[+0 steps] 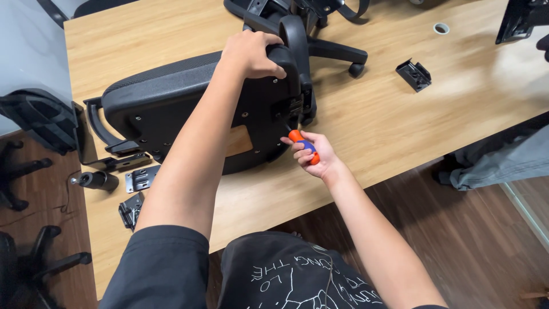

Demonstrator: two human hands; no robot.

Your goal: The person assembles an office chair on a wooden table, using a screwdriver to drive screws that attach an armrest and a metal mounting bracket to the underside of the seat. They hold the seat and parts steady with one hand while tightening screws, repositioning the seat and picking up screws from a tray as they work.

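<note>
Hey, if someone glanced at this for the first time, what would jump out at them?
First, the black chair seat lying on its side in the middle of the wooden table, gripped at its top edge by the left hand. Next, the bright orange and blue screwdriver in the right hand, tip against the seat's underside. Loose metal brackets lie at the table's left edge.

bare desk (400, 126) right of chair seat (171, 97), metal brackets (140, 178) crowding its left
</note>
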